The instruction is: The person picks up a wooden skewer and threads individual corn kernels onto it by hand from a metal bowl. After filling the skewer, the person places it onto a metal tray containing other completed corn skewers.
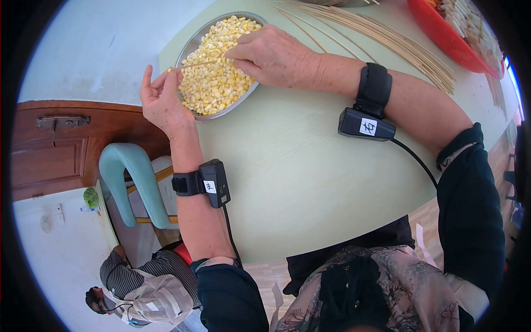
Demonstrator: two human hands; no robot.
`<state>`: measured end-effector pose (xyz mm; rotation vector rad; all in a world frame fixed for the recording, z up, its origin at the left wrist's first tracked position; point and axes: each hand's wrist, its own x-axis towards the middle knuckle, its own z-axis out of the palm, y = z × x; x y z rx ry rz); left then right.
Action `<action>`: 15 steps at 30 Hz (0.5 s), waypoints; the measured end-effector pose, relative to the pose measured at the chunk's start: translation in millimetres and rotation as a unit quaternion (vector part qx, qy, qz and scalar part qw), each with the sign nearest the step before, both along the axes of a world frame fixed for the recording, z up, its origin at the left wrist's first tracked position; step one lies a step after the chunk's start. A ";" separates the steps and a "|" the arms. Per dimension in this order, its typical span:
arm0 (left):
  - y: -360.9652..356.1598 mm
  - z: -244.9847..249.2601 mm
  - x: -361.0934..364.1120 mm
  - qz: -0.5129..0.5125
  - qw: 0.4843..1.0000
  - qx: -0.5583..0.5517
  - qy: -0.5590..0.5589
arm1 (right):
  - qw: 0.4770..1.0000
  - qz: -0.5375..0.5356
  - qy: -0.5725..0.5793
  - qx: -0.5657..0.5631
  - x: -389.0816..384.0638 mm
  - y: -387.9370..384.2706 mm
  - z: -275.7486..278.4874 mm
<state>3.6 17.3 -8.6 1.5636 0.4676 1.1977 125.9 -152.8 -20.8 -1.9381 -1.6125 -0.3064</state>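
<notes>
A metal bowl (191, 45) full of yellow corn kernels (218, 72) stands near the far-left edge of a pale green table (298, 177). My left hand (161, 99) is at the bowl's left rim, its fingertips pinching the end of a thin bamboo skewer (196, 64) that lies across the kernels. My right hand (271, 55) rests over the bowl's right side, fingers pinched at the skewer's other part among the kernels. Both wrists carry black strapped devices with cables.
A fan of bamboo skewers (387, 41) lies on the table beyond my right forearm. A red basin (442, 36) with pale food sits at the top right. A teal chair (130, 177) and another person (138, 288) are at the lower left.
</notes>
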 end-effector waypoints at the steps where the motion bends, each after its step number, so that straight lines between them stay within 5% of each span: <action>1: -0.2 0.0 0.2 0.000 1.000 0.000 0.000 | 1.000 0.000 0.001 0.001 0.4 0.3 -0.7; 15: -1.5 0.1 2.6 0.022 0.999 -0.038 -0.015 | 1.000 -0.001 0.005 -0.001 0.7 1.6 -2.2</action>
